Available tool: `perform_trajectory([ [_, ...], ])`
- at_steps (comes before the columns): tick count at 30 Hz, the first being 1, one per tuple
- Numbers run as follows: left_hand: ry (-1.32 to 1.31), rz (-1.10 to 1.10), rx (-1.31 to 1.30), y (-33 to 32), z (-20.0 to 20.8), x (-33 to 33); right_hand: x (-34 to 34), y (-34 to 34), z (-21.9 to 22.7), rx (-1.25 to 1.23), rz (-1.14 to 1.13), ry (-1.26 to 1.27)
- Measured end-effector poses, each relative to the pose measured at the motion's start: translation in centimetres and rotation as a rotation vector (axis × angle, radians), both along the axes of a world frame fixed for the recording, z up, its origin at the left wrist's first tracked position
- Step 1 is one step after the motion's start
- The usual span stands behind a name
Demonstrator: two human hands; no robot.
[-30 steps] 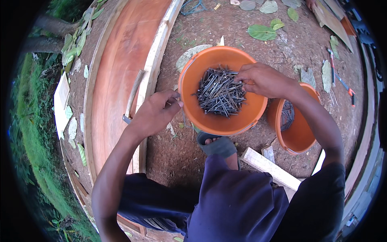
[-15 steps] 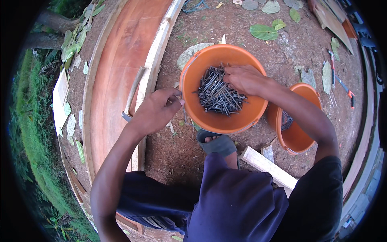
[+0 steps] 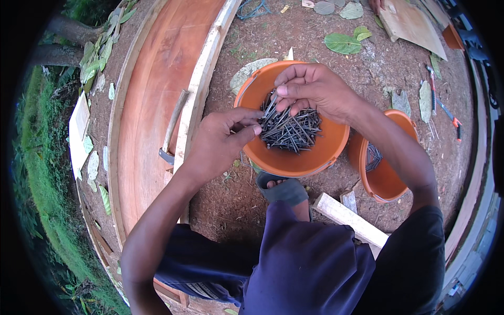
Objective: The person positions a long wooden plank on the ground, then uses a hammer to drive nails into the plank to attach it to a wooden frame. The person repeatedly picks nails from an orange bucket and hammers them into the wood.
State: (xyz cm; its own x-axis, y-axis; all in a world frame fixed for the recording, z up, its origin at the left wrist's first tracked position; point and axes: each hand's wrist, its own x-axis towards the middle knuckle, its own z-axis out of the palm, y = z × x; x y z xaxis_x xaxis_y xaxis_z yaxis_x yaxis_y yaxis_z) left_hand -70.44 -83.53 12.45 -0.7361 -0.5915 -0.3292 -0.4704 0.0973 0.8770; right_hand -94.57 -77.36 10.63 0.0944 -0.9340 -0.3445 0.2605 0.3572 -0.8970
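Note:
An orange bucket (image 3: 310, 161) in front of me holds a heap of dark metal nails (image 3: 294, 131). My left hand (image 3: 223, 137) is at the bucket's left rim, thumb and fingers closed in a pinch; the nail in it is mostly hidden. Above the heap, my right hand (image 3: 317, 92) has its thumb and forefinger pinched together and its other fingers curled. A slim nail slants down from its fingertips toward my left hand, seen against the heap. A second orange bucket (image 3: 386, 181), with a few nails in it, stands by my right forearm.
A long brown wooden panel (image 3: 149, 105) with pale edge boards lies at left, a hammer (image 3: 175, 123) on it. A wood offcut (image 3: 352, 218) lies near my foot. Hand tools (image 3: 446, 110) lie at right. Another person's hand (image 3: 376, 5) touches a board (image 3: 412, 26) at far right.
My right hand has lifted out of the nails and turned, fingers pinched. My left hand has moved right, over the bucket's rim. The far board has shifted left.

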Motion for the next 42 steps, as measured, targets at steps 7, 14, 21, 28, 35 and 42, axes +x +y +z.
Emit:
perform_trajectory([
  [7,0.297,0.362,0.243,0.0,1.2,-1.7,1.4,0.3,-0.1,-0.03,0.074,0.043],
  [14,0.482,0.458,0.457,0.4,1.3,-2.3,1.4,0.2,-0.2,-0.024,0.013,0.018],
  [21,0.44,0.341,0.409,-0.2,0.5,-1.7,1.4,0.4,-0.8,-0.024,0.148,0.051],
  [28,0.28,0.344,0.359,-1.6,0.6,-0.5,0.4,0.2,-6.4,-0.456,0.608,1.194],
  [35,0.122,0.24,0.366,-1.1,-0.8,0.6,1.2,1.1,-9.0,-0.571,0.598,1.516],
  [42,0.106,0.236,0.399,-0.6,-0.9,0.3,0.7,1.5,-8.5,-0.682,0.612,1.486],
])
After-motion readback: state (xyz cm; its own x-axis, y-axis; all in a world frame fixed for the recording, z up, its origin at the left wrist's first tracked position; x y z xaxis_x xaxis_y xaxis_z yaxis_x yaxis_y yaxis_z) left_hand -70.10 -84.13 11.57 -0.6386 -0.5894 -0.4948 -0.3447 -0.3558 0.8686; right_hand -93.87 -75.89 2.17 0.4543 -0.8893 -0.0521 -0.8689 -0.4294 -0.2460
